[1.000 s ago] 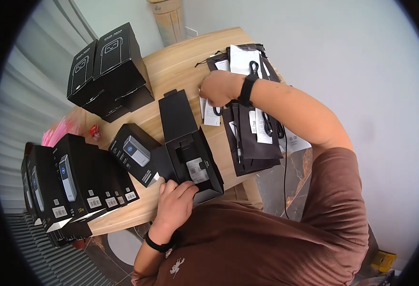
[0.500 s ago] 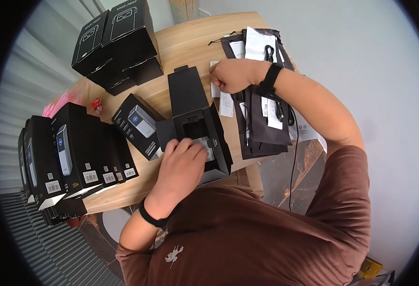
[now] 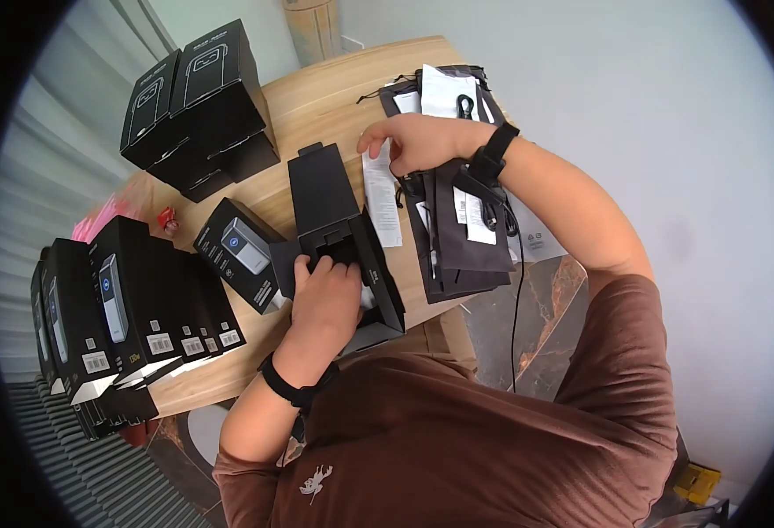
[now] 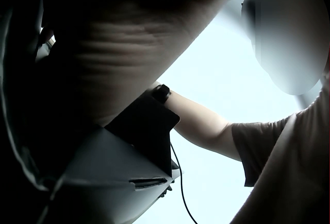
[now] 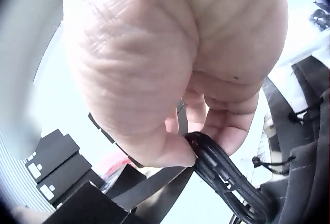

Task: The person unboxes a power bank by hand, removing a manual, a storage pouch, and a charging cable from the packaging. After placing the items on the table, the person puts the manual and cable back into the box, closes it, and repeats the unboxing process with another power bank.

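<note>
My left hand [image 3: 325, 304] reaches into an open black box [image 3: 389, 290], fingertips dipping inside it and thumb near the side flap [image 3: 286, 264]. I cannot tell whether those fingers hold anything, as the box hides their tips. In the left wrist view, the wrist and the dark box [image 4: 108, 167] fill most of the picture. Over the right part of the table, my right hand [image 3: 413, 143] pinches a bundled black cable [image 5: 227, 175] between thumb and fingers. Below that hand lies a long white printed leaflet [image 3: 383, 207], beside the box's raised lid [image 3: 324, 189].
Dark drawstring pouches [image 3: 466, 251] with papers and cables lie stacked at right. A closed product box [image 3: 237, 251] sits left of the open one. More black boxes [image 3: 149, 290] stand at the left edge; large cartons [image 3: 206, 106] are piled at the back.
My left hand has moved from the open box's near edge to inside it. The right hand's fingers have spread somewhat, and more of the leaflet beneath now shows.
</note>
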